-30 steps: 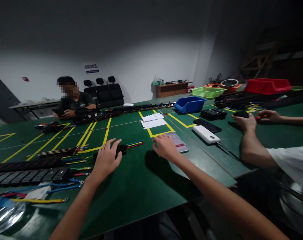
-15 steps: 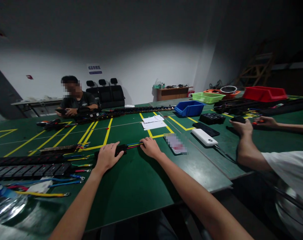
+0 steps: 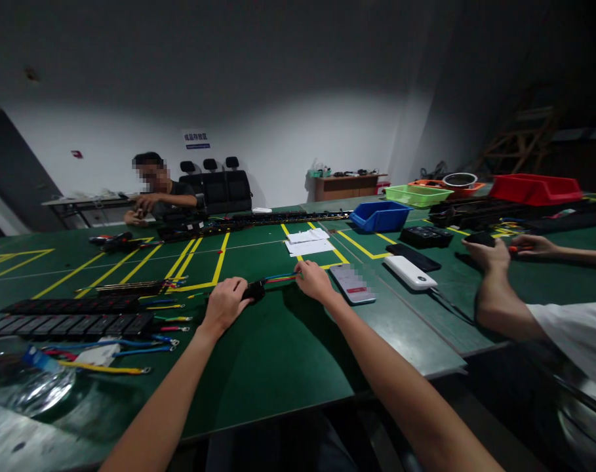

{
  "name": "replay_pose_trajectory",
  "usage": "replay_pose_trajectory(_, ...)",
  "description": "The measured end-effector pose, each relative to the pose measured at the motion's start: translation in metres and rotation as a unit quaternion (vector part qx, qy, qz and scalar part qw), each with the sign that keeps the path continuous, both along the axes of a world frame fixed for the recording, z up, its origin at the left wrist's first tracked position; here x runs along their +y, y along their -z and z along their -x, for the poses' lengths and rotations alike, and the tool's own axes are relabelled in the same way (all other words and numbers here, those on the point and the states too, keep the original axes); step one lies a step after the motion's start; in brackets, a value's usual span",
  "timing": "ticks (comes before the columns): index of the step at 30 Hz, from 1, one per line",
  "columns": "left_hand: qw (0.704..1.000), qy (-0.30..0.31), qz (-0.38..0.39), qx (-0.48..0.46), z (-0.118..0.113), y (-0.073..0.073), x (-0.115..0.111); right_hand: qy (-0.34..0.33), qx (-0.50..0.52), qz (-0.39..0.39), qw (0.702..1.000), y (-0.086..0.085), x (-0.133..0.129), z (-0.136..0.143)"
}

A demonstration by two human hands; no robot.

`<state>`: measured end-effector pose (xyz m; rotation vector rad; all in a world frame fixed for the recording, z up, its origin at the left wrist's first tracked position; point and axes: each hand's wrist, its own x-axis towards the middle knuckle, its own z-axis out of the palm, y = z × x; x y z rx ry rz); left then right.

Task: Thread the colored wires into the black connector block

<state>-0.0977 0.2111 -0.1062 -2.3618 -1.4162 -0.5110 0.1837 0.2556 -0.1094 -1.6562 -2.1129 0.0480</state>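
Observation:
Under my left hand (image 3: 225, 303) is a black connector block (image 3: 254, 291), gripped with the fingers over its top and the thumb along its near side. Blue, red, green and yellow wires (image 3: 280, 278) run from its right end. My right hand (image 3: 313, 280) pinches these wires near their far ends; its fingertips hide the tips. Just right of that hand a smartphone (image 3: 354, 284) lies on the green table (image 3: 258, 367). To the left, rows of black modules (image 3: 101, 326) rest with coloured cables that end in ring lugs (image 3: 145, 371).
White papers (image 3: 308, 244), a white power bank (image 3: 410, 273) with a cable, and a blue bin (image 3: 379, 216) are ahead and right. A co-worker's hands (image 3: 492, 254) hold a dark object at right. Across the table sits another person (image 3: 155, 190). Clear plastic wrap (image 3: 44, 390) lies near left.
My right hand has slid right and slightly up along the wires. The person opposite has raised a forearm. The whole view has swung a little left.

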Motion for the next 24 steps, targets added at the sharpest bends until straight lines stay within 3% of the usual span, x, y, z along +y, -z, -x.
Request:
replay_pose_trajectory(6,0.993,0.095,0.064,-0.020,-0.020,-0.001,-0.015,0.063,-0.017,0.111,0.992,-0.020,-0.007,-0.017)
replay_pose_trajectory(14,0.993,-0.010,0.110,-0.034,-0.008,-0.003,-0.014,0.118,-0.001,0.152,0.981,-0.020,-0.012,-0.007)
replay_pose_trajectory(19,0.992,-0.001,0.125,-0.011,-0.001,-0.004,-0.012,0.078,-0.015,0.180,0.981,-0.018,-0.015,-0.004)
replay_pose_trajectory(24,0.995,0.000,0.103,0.012,-0.005,-0.003,-0.010,0.074,-0.009,0.158,0.985,-0.017,-0.014,-0.004)
